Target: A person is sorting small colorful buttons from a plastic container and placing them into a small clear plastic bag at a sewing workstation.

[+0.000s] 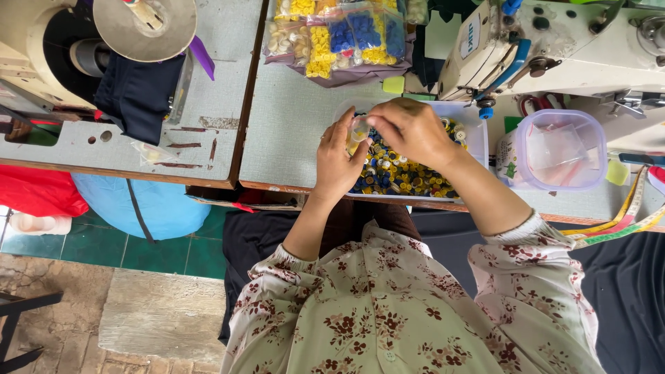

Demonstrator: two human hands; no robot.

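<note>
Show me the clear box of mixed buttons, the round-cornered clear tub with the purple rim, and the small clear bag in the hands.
Clear box of mixed buttons [405,176]: head view, on the buttons inside.
Clear tub with purple rim [558,149]: head view, on its see-through lid.
Small clear bag [358,129]: head view, between both hands' fingertips.

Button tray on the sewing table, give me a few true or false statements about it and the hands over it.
1. Both hands, left and right, are over the button tray. True.
2. The tray holds only red buttons. False: they are mostly blue, yellow and white.
3. A lidded clear tub sits right of the tray. True.
4. The button bags lie on the floor. False: they lie on the table, beyond the tray.
5. The hands pinch a small pale piece between them. True.
</note>
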